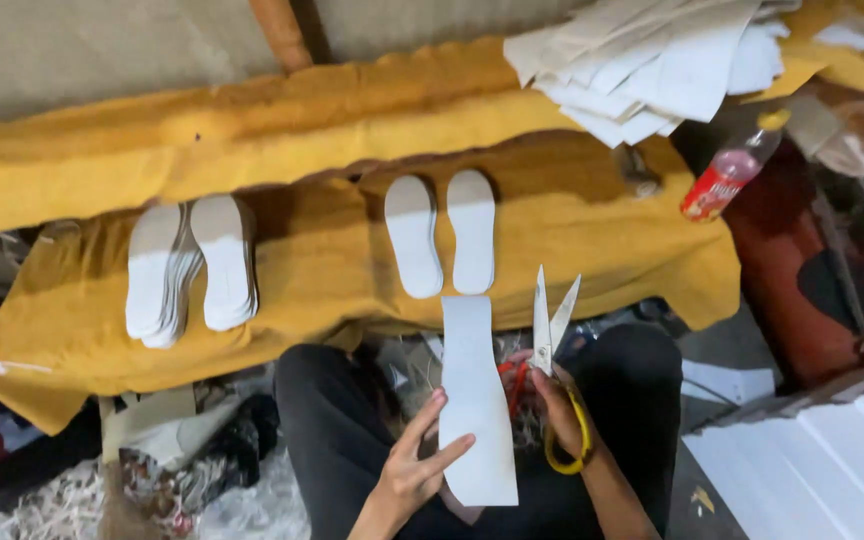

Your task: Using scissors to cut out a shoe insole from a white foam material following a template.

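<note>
**Thin white sheet and a pair of scissors, seen from above the lap**

The person sits with dark trousers, knees up against a worktop [72, 340] draped in a mustard-yellow cloth [332, 110]. The left hand [417, 470] holds a long white sheet [477, 400] upright over the lap, fingers spread along its left edge and the thumb seemingly behind it, so it's a loose pinch rather than a clamp. The sheet looks like thin board or foam: light, fairly stiff since it stands without flopping, but probably easy to crease if squeezed hard. Holding it low near the bottom edge, as it is here, looks sensible, because the top end stays free.

The right hand [562, 410] is closed around the yellow loops of a pair of scissors [552, 330], blades pointing up and parted in a V just beside the right edge of the sheet, not touching it as far as can be told. Scissors are rigid and sharp at the tips, so the loops are the only place to grip.

On the worktop just above the sheet lie two white insole-shaped cutouts [442, 235] side by side, and further left two stacks of the same shape [192, 265]. A heap of white sheets [652, 65] sits at the top right, with a plastic bottle [727, 175] lying below it. Scraps litter the floor [252, 500].
</note>
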